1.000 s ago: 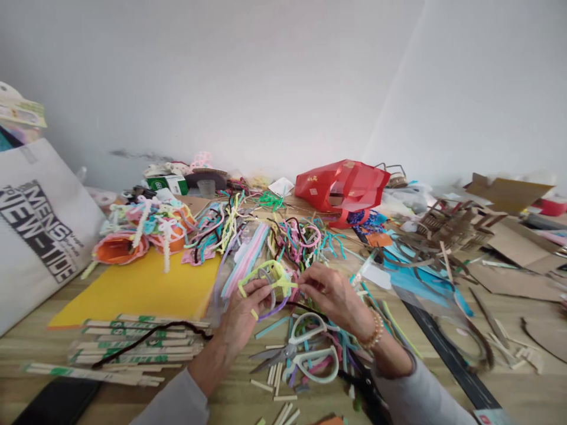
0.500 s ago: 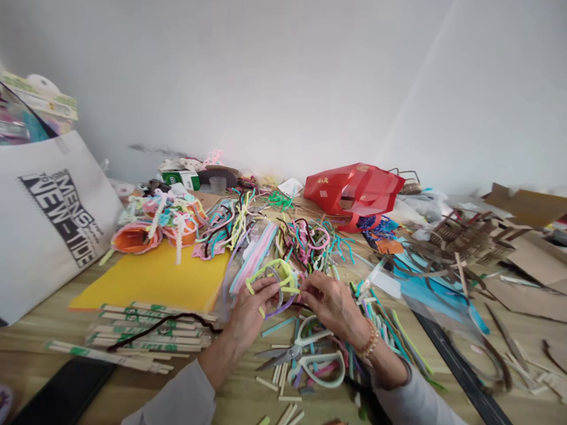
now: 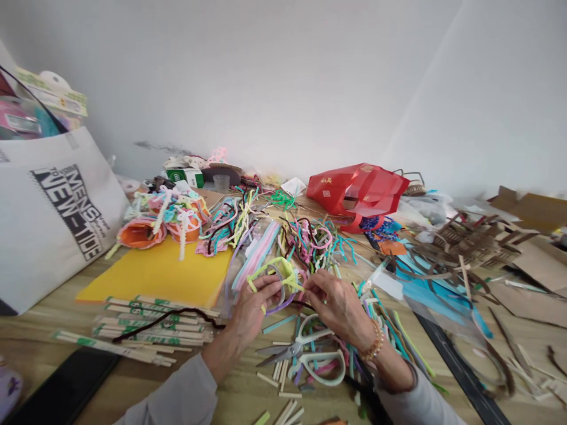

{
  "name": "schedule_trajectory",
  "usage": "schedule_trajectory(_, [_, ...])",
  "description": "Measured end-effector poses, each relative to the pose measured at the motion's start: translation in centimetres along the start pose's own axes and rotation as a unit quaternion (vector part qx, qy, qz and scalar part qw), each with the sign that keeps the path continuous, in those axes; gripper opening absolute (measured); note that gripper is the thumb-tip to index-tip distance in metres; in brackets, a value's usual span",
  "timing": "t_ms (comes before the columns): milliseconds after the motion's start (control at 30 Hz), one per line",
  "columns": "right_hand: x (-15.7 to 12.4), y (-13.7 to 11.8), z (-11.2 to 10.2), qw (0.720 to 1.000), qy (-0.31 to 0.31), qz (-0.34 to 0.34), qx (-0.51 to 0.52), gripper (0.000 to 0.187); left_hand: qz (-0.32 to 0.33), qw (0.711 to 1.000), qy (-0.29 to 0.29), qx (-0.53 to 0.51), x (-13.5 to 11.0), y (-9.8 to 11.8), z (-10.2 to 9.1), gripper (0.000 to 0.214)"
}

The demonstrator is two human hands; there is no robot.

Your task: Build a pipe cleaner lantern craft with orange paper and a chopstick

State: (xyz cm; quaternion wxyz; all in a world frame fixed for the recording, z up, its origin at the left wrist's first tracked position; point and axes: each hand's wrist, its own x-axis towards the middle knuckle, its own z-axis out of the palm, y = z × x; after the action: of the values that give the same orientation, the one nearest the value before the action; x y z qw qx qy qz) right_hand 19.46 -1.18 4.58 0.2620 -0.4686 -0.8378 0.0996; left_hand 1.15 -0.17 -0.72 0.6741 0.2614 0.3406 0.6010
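Between my hands is a small rounded frame of bent pipe cleaners, mostly yellow-green, with grey and purple lengths in it. My left hand is closed on its left side, fingers and thumb pinching the frame. On the other side, the fingertips of my right hand pinch a yellow-green end of the frame. A dark brown pipe cleaner runs behind my left wrist. White-handled scissors lie partly spread below my hands, blades to the left, among cut pipe cleaner pieces and short sticks.
Bundles of coloured pipe cleaners lie behind my hands. Paper-banded sticks, yellow sheets and a white bag are on the left. At the back is a red bag; brown woven pieces lie at right.
My right fingers have drawn the yellow-green end slightly to the right, and it now stretches out from the frame. My left hand keeps its hold. The view has shifted slightly.
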Motion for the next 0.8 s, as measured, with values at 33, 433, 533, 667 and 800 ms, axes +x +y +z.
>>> schedule_trajectory(33, [0.0, 0.0, 0.0, 1.000, -0.002, 0.002, 0.001, 0.009, -0.001, 1.000, 0.001, -0.003, 0.0, 0.0, 0.1, 0.027])
schedule_trajectory(433, [0.7, 0.6, 1.3, 0.972, -0.016, 0.064, 0.224, 0.014, -0.035, 0.999, -0.011, -0.007, -0.4, 0.2, 0.5, 0.037])
schedule_trajectory(533, [0.7, 0.7, 1.7, 0.967, -0.011, 0.074, 0.243, 0.015, -0.033, 0.999, -0.008, 0.010, -0.3, 0.2, 0.4, 0.032])
schedule_trajectory(667, [0.6, 0.6, 2.1, 0.970, 0.013, 0.072, 0.231, 0.014, -0.002, 0.999, -0.002, 0.050, -0.1, 0.1, 0.2, 0.025])
schedule_trajectory(800, [0.4, 0.3, 2.8, 0.974, 0.035, 0.068, 0.215, 0.012, 0.035, 0.995, 0.007, 0.097, -0.2, 0.5, 0.2, 0.016])
